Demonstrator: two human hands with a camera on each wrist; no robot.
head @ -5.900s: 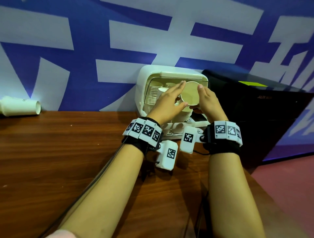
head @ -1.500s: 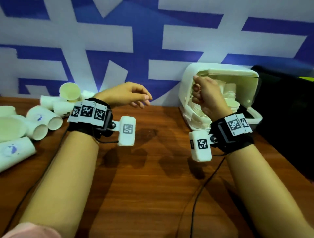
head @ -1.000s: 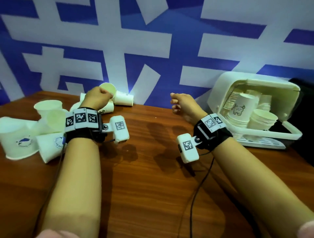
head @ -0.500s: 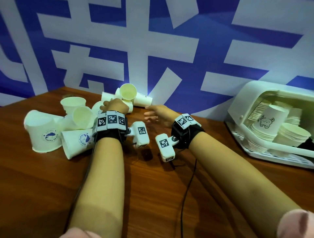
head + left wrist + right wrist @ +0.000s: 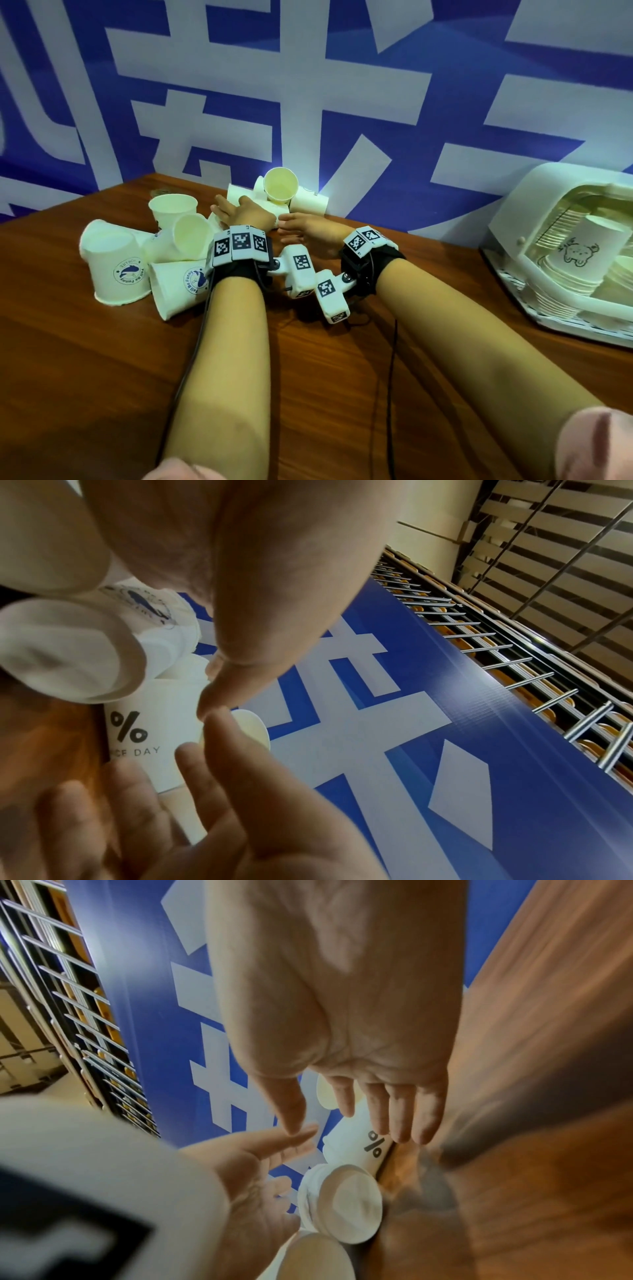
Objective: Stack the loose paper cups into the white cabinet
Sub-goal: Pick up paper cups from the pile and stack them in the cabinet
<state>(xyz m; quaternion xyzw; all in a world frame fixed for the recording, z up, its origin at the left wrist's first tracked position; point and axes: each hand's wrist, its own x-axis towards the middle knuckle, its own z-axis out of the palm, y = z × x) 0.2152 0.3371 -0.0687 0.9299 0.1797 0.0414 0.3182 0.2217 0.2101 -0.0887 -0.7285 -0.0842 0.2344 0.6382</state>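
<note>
Both of my hands reach into the heap of loose paper cups [image 5: 178, 240] at the back left of the wooden table [image 5: 102, 359]: left hand [image 5: 239, 214] spread above a lying cup marked "%" [image 5: 150, 737], right hand [image 5: 305, 229] beside it, fingers straight and parted, holding nothing. Well off to the right, the white cabinet [image 5: 520, 212] stands open, stacked cups inside.

Both forearms bare. Each wrist carries a black strap [image 5: 239, 270] topped with white blocks bearing black square-pattern markers [image 5: 240, 242]. A white marker-tagged camera module [image 5: 331, 299] is attached beside each strap. Thin black cables [image 5: 393, 363] run back along the forearms. Pink sleeve edge [image 5: 596, 445] visible.
</note>
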